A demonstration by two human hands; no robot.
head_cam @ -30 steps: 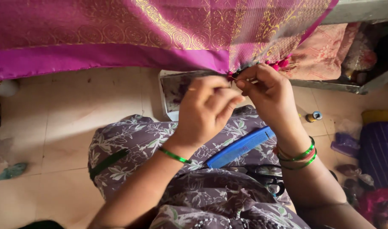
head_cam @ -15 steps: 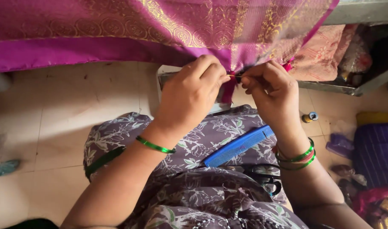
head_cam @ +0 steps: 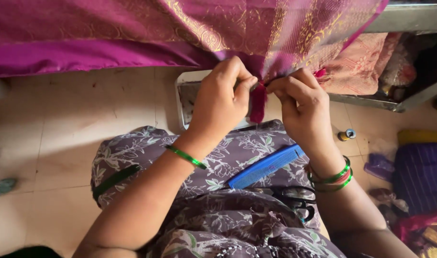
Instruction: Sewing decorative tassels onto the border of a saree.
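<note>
The edge of a purple cloth was pinched between the left hand and right hand, both closed on it, just above the lap. A tassel hung between them. A blue comb and black scissors were laid on the lap below.

A flat, white-rimmed rectangular panel with a dull grey, mottled face lies on the tiled floor just below the hanging edge of the magenta cloth. Its right part is hidden behind the left hand, its near edge behind the person's lap. Whether it is a screen, a tray or a box lid cannot be told. No package, label or sign shows.
</note>
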